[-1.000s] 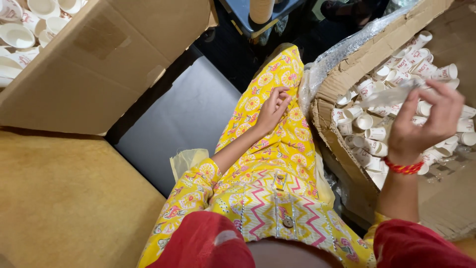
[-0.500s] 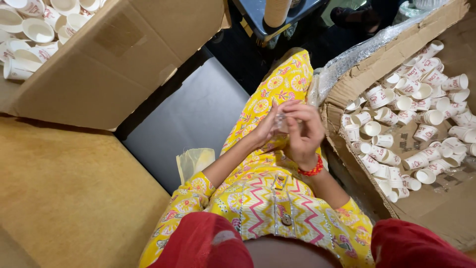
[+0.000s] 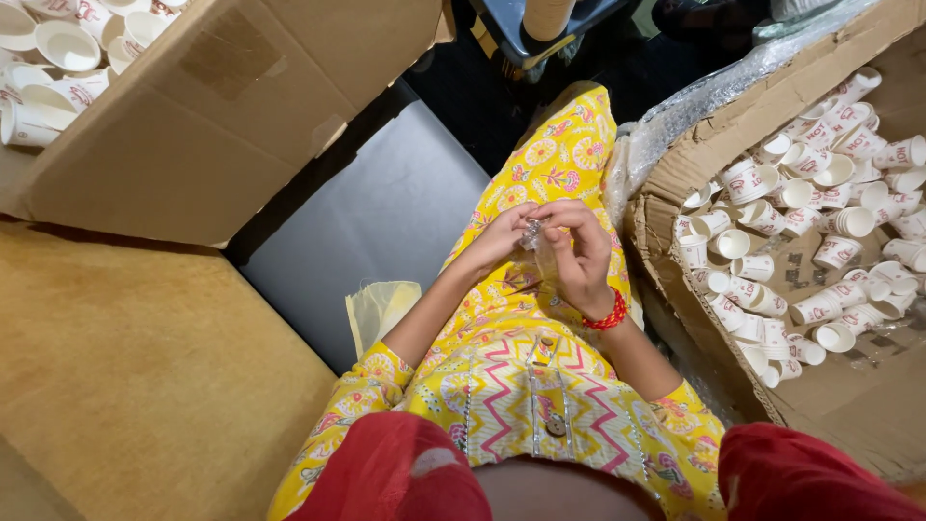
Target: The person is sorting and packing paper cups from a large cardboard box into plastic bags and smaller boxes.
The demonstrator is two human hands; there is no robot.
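My left hand [image 3: 500,237] and my right hand [image 3: 579,253] meet over my lap, on the yellow patterned dress [image 3: 559,154]. Together their fingertips pinch a small piece of clear plastic wrap [image 3: 533,234], which hangs down a little between them. A red beaded bracelet [image 3: 608,315] circles my right wrist. Right of my lap, an open cardboard box [image 3: 666,198] holds several small white paper cups with red print [image 3: 801,193], lying loose in a heap.
A second cardboard box [image 3: 241,106] with similar cups [image 3: 58,43] stands at the upper left. A grey panel [image 3: 386,212] lies between it and my lap, with a yellowish plastic bag [image 3: 381,304] beside my left elbow. Bubble wrap [image 3: 694,96] lines the right box's edge.
My right hand has left the box of cups on the right and come to my left hand over the lap. Both now hold the clear plastic together.
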